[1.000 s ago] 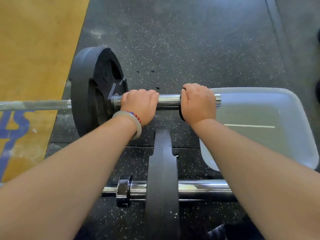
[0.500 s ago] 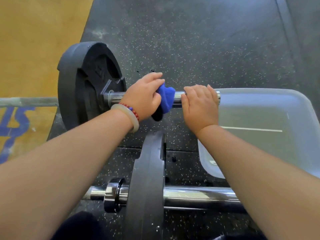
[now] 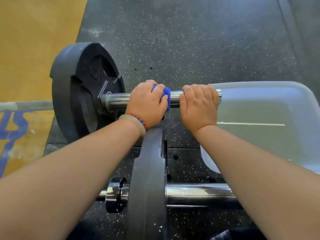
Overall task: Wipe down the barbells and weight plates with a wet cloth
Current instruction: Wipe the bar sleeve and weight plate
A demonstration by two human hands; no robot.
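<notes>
Cloth work is on the far barbell's chrome sleeve point(image 3: 117, 101). The left hand point(image 3: 146, 104) curls over it with a blue cloth point(image 3: 166, 96) bunched under the fingers and against the metal. Part of the cloth pokes out on the side toward the right hand point(image 3: 199, 106). That hand wraps the sleeve's outer end with its fingers closed over the top, most likely to keep the bar from rolling while the other hand rubs. A black weight plate point(image 3: 78, 87) sits loaded at the inner end of the sleeve, just beside the left hand, so this stretch between plate and tip is probably what is being cleaned.

A translucent plastic tub point(image 3: 294, 94) sits on the speckled rubber floor point(image 3: 190, 40), with the sleeve's tip over its near-left corner, handy for re-wetting the cloth. Whether it holds water I cannot tell; only a pale line shows through its bottom.

Nearer the camera lies a second barbell point(image 3: 195, 194), its own plate point(image 3: 147, 179) seen edge-on, with neither hand on it.
</notes>
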